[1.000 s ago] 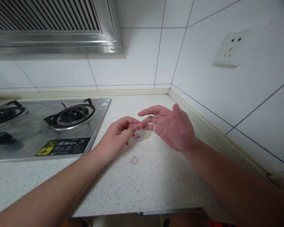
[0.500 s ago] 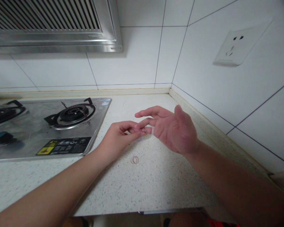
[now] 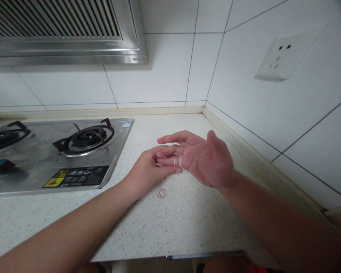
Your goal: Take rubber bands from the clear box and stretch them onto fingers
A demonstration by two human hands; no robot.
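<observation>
My right hand [image 3: 207, 161] is held palm up above the counter, its fingers stretched out to the left and apart. Two thin white bands, which look like rubber bands, circle one of its lower fingers: one band [image 3: 180, 161] near the base, the other band [image 3: 174, 160] just beyond it. My left hand [image 3: 149, 167] closes around that finger from the left, its thumb lying below the bands. Its fingertips are partly hidden behind my right hand's fingers. On the counter [image 3: 187, 223] below lie thin brownish rings [image 3: 161, 193], overlapping, like rubber bands.
A steel gas stove [image 3: 108, 159] with black burners fills the left of the counter. Above it hangs a range hood [image 3: 74, 58]. White tiled walls meet in the corner behind, with a socket [image 3: 278, 57] on the right wall. The counter's front edge is close to me.
My left hand has pushed along the right hand's finger towards its base, its thumb now further right. My right hand has shifted slightly left and down. The outer white band shows more clearly.
</observation>
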